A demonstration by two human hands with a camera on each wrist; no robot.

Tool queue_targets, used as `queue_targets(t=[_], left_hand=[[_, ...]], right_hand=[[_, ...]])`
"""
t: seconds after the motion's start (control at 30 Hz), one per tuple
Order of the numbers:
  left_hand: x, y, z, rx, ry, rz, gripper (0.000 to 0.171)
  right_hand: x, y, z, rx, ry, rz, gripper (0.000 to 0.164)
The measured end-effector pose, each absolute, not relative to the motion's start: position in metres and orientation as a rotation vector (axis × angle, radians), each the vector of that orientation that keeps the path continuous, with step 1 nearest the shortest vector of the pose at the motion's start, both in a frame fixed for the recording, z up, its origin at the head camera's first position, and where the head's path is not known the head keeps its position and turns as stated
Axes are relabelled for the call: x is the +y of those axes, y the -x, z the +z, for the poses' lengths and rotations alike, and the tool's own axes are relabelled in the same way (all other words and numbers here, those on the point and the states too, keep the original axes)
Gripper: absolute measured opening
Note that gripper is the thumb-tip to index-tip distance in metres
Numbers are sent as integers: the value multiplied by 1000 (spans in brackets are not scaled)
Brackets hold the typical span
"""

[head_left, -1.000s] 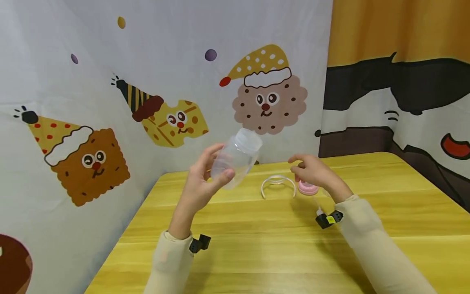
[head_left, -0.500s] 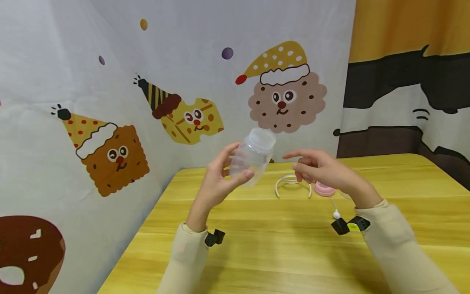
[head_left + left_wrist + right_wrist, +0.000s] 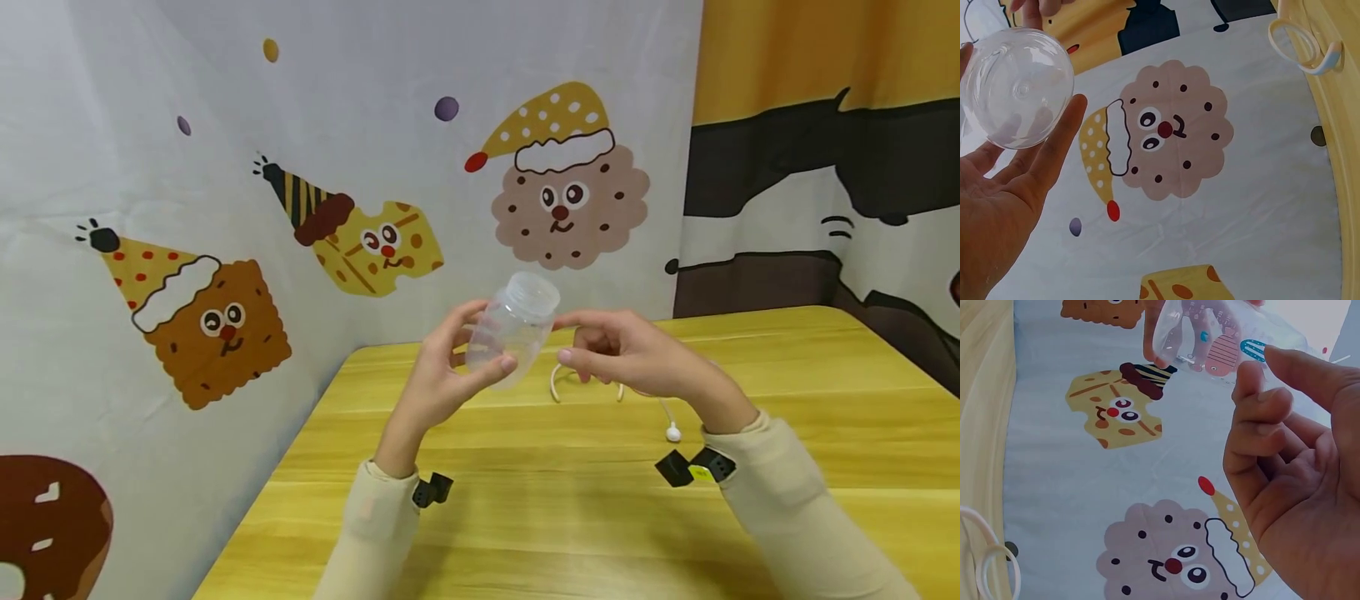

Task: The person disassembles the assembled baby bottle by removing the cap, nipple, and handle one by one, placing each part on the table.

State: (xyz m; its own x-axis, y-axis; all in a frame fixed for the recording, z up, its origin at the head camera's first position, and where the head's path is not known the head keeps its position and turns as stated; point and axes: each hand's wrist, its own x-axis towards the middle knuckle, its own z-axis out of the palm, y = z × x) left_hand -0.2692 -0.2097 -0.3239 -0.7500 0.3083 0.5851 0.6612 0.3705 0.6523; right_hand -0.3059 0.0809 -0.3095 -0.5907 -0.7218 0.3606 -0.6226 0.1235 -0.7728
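A clear baby bottle (image 3: 517,333), without a cap, is held in the air by my left hand (image 3: 438,371). It tilts with its threaded neck up and to the right. The thumb lies across the near side, and the other fingers go round behind. In the left wrist view the round base of the bottle (image 3: 1019,87) faces the camera. Printed fish and scale marks show on the bottle (image 3: 1222,353) in the right wrist view. My right hand (image 3: 637,354) is at the bottle's right side, its index fingertip at the wall, other fingers loosely bent.
Behind the right hand, a white handle ring (image 3: 554,387) lies on the yellow wooden table (image 3: 525,500). A thin tube with a white weighted end (image 3: 672,432) lies to its right. A cartoon-printed cloth (image 3: 360,100) hangs behind the table.
My right hand has moved left to the bottle, covering the pink collar and part of the handle ring. The left hand still holds the bottle, slightly turned.
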Motion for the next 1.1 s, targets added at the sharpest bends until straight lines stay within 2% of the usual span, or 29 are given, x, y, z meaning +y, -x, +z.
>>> queue_targets(t=[0.5, 0.83, 1.1], left_hand=[[-207, 272, -330, -2383, 833, -1399, 74], [-193, 276, -340, -2449, 776, -1404, 78], [-202, 289, -350, -2427, 684, -1451, 77]], right_hand=[[70, 306, -313, 2347, 1432, -1479, 24], [73, 306, -319, 2401, 1368, -1367, 43], [85, 308, -305, 2497, 1296, -1412, 42]])
